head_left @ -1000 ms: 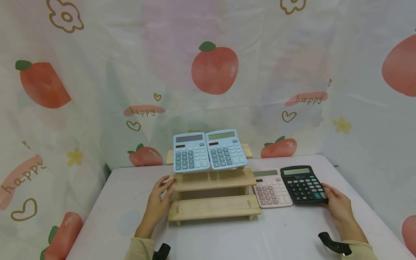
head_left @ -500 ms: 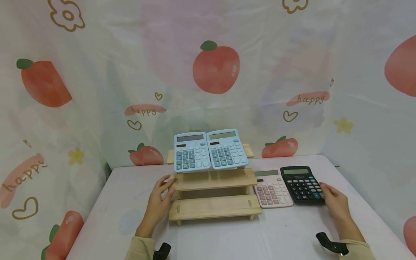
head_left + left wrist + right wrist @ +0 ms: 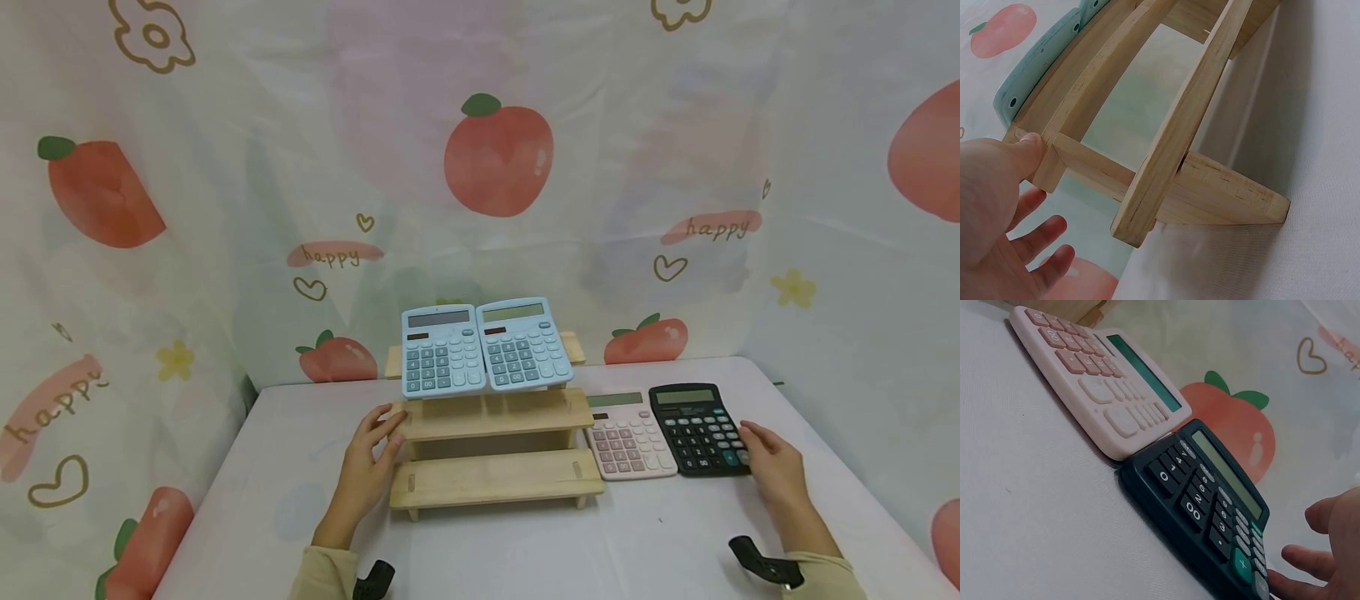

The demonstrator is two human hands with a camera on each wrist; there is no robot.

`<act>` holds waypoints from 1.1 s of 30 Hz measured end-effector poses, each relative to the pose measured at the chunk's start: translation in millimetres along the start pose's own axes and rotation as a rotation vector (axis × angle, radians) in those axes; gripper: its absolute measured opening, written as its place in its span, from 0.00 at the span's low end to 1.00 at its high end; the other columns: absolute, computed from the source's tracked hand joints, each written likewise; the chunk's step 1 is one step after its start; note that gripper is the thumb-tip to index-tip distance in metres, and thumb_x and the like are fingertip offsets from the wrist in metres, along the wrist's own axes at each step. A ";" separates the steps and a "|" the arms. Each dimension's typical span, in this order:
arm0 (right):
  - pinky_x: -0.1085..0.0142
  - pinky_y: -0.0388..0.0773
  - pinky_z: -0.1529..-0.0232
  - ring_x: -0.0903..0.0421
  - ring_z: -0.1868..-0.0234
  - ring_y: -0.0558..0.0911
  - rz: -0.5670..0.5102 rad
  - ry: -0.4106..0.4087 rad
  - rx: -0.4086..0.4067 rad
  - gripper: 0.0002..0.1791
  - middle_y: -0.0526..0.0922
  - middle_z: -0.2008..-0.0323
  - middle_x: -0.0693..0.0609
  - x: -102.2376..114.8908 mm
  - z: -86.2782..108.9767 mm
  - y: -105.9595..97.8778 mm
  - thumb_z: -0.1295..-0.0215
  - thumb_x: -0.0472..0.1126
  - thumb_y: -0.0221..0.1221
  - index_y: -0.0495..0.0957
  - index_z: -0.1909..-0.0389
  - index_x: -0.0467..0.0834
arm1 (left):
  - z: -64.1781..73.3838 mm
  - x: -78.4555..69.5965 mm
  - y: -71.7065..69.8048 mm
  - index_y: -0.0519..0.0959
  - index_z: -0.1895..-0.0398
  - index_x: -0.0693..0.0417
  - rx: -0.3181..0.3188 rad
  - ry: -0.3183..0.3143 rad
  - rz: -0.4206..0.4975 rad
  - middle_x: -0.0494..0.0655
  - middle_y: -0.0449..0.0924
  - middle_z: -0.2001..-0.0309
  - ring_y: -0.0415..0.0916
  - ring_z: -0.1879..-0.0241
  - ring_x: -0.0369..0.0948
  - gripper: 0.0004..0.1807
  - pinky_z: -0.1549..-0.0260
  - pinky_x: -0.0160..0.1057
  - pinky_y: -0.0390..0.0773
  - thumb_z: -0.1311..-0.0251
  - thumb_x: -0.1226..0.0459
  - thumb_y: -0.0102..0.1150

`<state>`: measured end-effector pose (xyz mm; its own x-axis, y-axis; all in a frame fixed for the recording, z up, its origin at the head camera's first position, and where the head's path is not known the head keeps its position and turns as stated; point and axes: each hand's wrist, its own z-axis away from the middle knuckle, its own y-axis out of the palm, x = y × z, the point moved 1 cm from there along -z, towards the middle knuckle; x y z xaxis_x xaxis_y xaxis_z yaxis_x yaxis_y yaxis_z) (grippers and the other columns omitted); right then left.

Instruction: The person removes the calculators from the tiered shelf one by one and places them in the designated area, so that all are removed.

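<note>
My left hand (image 3: 362,475) pinches the left end of the middle board of a tiered wooden stand (image 3: 495,479), with thumb and index finger on it in the left wrist view; the other fingers are spread below. Two light blue calculators, a left one (image 3: 442,352) and a right one (image 3: 522,344), lean side by side on the stand's upper part. On the table, right of the stand, a pink calculator (image 3: 630,437) lies beside a black calculator (image 3: 699,429). My right hand (image 3: 780,471) is at the black calculator's right edge, its thumb apart from it and a fingertip close against its side.
A white cloth covers the table (image 3: 637,542). Behind and at the sides hangs a fabric backdrop (image 3: 570,250) printed with red fruit and hearts. The stand's feet rest near the middle of the table.
My right hand has loosened from the black calculator's right edge and drawn back slightly. The black calculator has settled a little lower beside the pink one. My left hand has stayed on the stand.
</note>
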<state>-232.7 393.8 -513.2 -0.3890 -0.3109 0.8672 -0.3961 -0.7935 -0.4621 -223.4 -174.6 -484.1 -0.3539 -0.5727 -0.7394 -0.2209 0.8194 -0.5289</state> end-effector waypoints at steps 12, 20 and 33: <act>0.52 0.69 0.32 0.41 0.25 0.60 -0.003 0.021 -0.047 0.35 0.59 0.22 0.38 2.8 1.5 -4.4 0.20 0.58 0.36 0.58 0.23 0.41 | 1.2 -2.2 -0.6 0.78 0.36 0.57 0.014 -0.011 0.008 0.61 0.68 0.30 0.72 0.36 0.58 0.20 0.39 0.66 0.71 0.27 0.61 0.56; 0.57 0.67 0.27 0.51 0.24 0.63 -0.071 0.027 -0.128 0.32 0.63 0.23 0.46 16.2 12.0 -4.1 0.20 0.57 0.38 0.63 0.24 0.45 | 0.2 -0.6 -1.1 0.78 0.35 0.56 0.020 -0.023 0.019 0.59 0.68 0.29 0.72 0.35 0.58 0.21 0.38 0.66 0.71 0.28 0.60 0.57; 0.58 0.66 0.27 0.55 0.27 0.66 -0.103 -0.026 -0.136 0.29 0.68 0.26 0.49 36.8 24.8 7.9 0.19 0.56 0.39 0.67 0.26 0.47 | -0.1 -0.7 0.0 0.78 0.35 0.57 0.005 -0.010 -0.001 0.58 0.69 0.30 0.72 0.36 0.57 0.21 0.39 0.66 0.72 0.28 0.61 0.57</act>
<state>-229.5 363.1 -480.3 -0.3197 -0.2458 0.9151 -0.5426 -0.7442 -0.3895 -223.3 -174.2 -483.5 -0.3442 -0.5739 -0.7431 -0.2172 0.8186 -0.5316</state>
